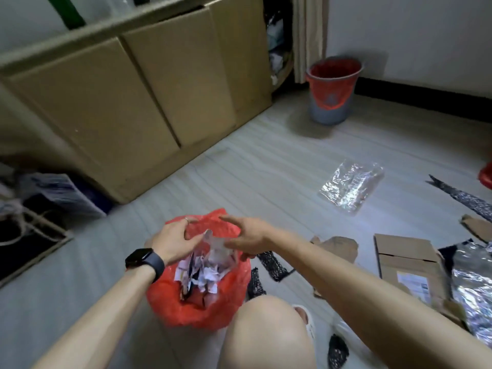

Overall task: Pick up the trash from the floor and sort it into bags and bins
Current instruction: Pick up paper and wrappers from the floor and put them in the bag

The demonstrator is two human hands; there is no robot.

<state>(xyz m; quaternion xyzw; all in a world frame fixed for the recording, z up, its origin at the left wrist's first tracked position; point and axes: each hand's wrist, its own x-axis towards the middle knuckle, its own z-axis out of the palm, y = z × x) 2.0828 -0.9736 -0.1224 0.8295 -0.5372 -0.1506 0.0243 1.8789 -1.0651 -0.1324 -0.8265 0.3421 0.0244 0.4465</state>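
The fingers [189, 221] of the left hand [173, 239] were spread and loosely bent, not gripping anything. One fingertip was up by the far rim of the red bag [186, 310], I think to keep its mouth wide. The fingers [229, 219] of the right hand [249, 235] were mostly straight, and one pointed across the top of the bag. The lower ones were right by a white scrap [215, 246] that stuck up. It was too blurry to tell if they pinched it or only touched it.

Both hands hung over the mouth of the bag, close together. The bag sat on the floor [266, 169] just in front of the person's bent knee [266, 328], so it was easy to reach. It was stuffed nearly to the top with torn paper bits [202, 272]. I think the hands were poking the paper down to make room.

There was more trash on the floor. Black net strips [271, 263] lay just beside the bag. Brown cardboard pieces [407, 259] and a shiny silver bag [471, 288] lay to the right. A clear crinkly wrapper [351, 186] lay farther out. A grey bin [332, 89] with a red liner stood well apart by the wall, ready for another kind of trash. So the job looked about partway done.
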